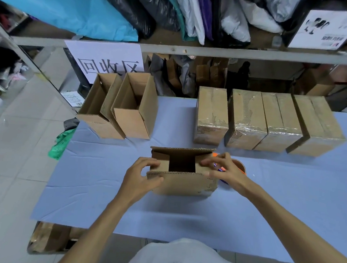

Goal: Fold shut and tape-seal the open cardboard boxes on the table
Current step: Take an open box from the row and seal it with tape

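While the open box (182, 182) stood in the middle of the table (101, 188), just in front of me, I had both hands at its top. My left grip (142, 174) was clenched on the box's left corner: its fingers curled over the left end flap and its thumb lay against the outside of the near long flap. My right grip (221, 168) was released, closed round nothing, its spread and arched fingertips (204, 162) pressing on the right end flap. Both end flaps were folded inward with a dark gap between them, and the far long flap stood upright behind them. The near long flap was up as well.

Just behind my right grip, touching or nearly touching the box's right side, lay a roll of tape (238, 164) with an orange part showing; my hand hid most of it.

At the far left of the table stood two more open boxes (134, 115), side by side and touching, their flaps raised. To the far right ran a row of four sealed boxes (246, 118), glossy tape across their tops, the first a little apart from the other three.

A white paper sign (105, 59) hung from the shelf (237, 52) behind the open boxes, and a green bag (61, 143) sagged off the table's left edge.
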`<state>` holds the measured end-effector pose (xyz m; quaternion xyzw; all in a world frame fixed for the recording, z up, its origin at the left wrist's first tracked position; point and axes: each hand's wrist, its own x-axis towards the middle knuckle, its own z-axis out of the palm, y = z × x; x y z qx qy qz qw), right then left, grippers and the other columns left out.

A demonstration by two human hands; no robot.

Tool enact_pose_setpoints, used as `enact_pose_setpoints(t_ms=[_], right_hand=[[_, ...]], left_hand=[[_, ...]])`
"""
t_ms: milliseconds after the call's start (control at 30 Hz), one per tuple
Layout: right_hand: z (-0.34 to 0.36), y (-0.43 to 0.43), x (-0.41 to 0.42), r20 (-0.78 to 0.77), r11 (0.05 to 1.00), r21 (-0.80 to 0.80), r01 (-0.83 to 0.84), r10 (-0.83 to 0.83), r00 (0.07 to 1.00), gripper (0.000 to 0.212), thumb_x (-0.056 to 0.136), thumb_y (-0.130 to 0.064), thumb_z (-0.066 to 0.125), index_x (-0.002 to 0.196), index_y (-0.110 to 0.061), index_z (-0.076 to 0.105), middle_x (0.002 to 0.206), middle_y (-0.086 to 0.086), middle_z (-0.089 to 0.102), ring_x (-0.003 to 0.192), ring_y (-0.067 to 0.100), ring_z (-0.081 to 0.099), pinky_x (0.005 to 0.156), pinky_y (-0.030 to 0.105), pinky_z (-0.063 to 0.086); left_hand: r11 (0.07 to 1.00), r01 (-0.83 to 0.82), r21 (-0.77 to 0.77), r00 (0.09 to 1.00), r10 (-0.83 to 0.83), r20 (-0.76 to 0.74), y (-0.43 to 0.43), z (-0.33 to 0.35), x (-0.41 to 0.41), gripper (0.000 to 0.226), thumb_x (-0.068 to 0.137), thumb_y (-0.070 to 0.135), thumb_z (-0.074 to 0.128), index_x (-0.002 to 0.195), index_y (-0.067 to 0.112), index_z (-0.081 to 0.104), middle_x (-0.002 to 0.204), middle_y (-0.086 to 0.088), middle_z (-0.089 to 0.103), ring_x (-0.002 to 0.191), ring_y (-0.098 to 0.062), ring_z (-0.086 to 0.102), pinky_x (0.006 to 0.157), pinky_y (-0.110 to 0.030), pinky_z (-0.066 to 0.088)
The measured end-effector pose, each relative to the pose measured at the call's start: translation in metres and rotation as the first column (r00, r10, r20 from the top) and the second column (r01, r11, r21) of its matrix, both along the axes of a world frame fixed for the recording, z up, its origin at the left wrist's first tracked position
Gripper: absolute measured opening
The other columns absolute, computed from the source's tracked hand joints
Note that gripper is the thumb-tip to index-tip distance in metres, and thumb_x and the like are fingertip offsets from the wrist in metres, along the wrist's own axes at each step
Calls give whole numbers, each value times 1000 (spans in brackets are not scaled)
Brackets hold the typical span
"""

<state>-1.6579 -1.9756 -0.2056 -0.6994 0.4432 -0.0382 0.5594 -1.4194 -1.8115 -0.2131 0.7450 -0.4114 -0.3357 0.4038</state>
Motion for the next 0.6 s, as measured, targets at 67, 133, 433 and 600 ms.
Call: enact_pose_setpoints(t_ms=[67, 133, 433, 600], right_hand=[[-6, 2, -6, -16, 999, -23, -35, 35, 999, 42, 69, -35, 83, 108, -40, 69, 112, -8, 42, 105, 10, 49, 91, 25, 47], [-10, 7, -5, 6, 999, -42, 28, -28, 1000, 40, 73, -25, 84, 108, -38, 71, 111, -6, 47, 101, 11, 53, 84, 22, 51], [-13, 19, 3, 52, 927, -266, 265, -261, 964, 82, 57, -16, 94, 118, -14, 39, 109, 2, 49, 90, 16, 55, 65, 19, 46], [-19, 22, 2, 15, 809, -588, 5, 5, 1000, 67, 63, -15, 87, 122, -25, 59, 137, -2, 40, 110, 17, 50, 88, 28, 41]], left_hand=[[999, -30, -15, 1000, 30, -2, -1, -3, -1, 36, 74, 11, 80, 105, 26, 68, 109, 13, 63, 105, 5, 56, 76, -9, 47], [998, -54, -31, 998, 54, 10, -2, -5, -3, 35, 74, 6, 79, 103, 22, 68, 109, 10, 62, 104, 6, 55, 76, -3, 43], [993, -115, -1, 993, 115, -32, 1, -24, -6, 93, 73, 11, 83, 141, 43, 28, 124, 14, 46, 109, -4, 53, 79, -19, 52], [998, -51, -41, 999, 51, -17, 2, -25, -4, 78, 76, 6, 78, 129, 48, 40, 125, 14, 43, 106, 0, 53, 74, -19, 53]])
